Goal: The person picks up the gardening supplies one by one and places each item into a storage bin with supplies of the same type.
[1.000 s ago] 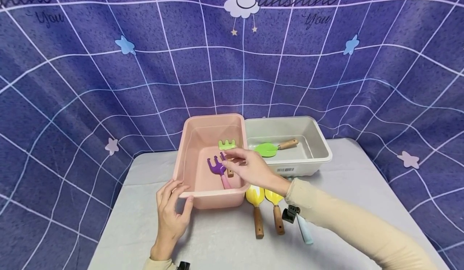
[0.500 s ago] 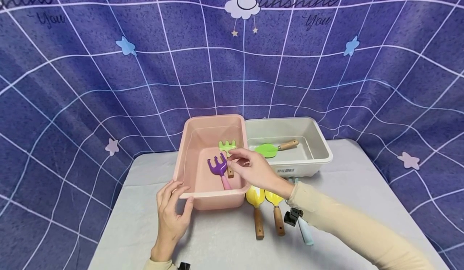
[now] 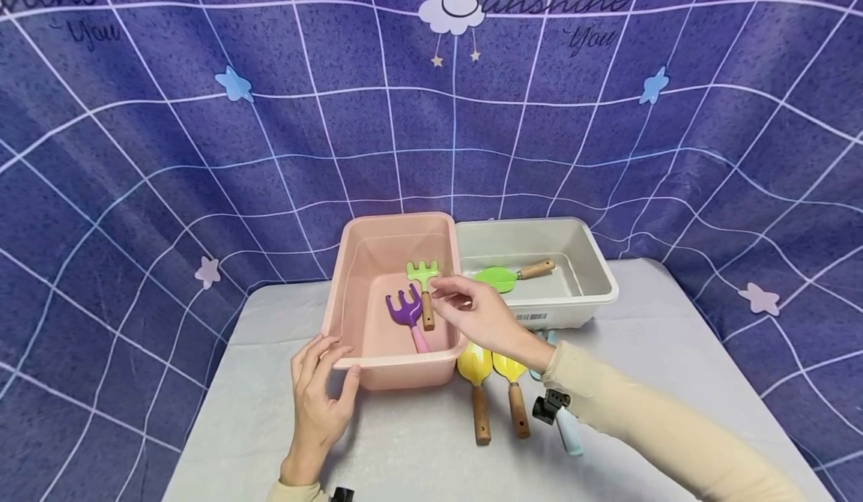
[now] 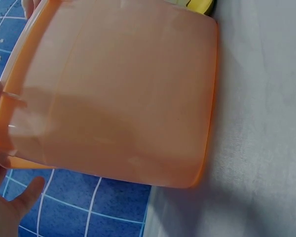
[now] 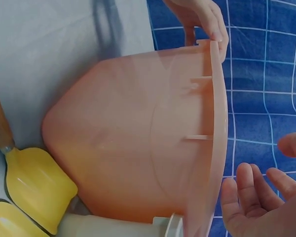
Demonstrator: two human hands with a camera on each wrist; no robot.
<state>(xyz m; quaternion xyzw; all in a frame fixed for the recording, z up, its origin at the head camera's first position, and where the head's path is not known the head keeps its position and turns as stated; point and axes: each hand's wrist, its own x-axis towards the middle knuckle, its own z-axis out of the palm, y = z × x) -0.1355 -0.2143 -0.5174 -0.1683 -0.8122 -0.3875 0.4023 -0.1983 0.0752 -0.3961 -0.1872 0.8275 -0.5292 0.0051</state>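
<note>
In the head view, my left hand [image 3: 317, 401] grips the front-left corner of a pink bin [image 3: 398, 375], fingers over its rim and thumb by the front wall. My right hand [image 3: 482, 315] hovers over the bin's right rim with fingers loosely bent and nothing held; the right wrist view also shows these fingers [image 5: 245, 180] apart from the rim. Inside the pink bin lie a green hand rake [image 3: 422, 271] with a wooden handle and a purple hand rake [image 3: 404, 310] with a pink handle, side by side.
Against the pink bin's right side stands a light grey bin [image 3: 596, 281] holding a green trowel [image 3: 497, 279]. Two yellow trowels [image 3: 476, 365] with wooden handles lie in front on the table [image 3: 404, 442]. A light blue tool [image 3: 569, 433] is partly hidden under my right forearm.
My right hand has drawn back to the right, away from the green hand rake, uncovering its wooden handle. Both hand rakes stay put. My left hand has not moved.
</note>
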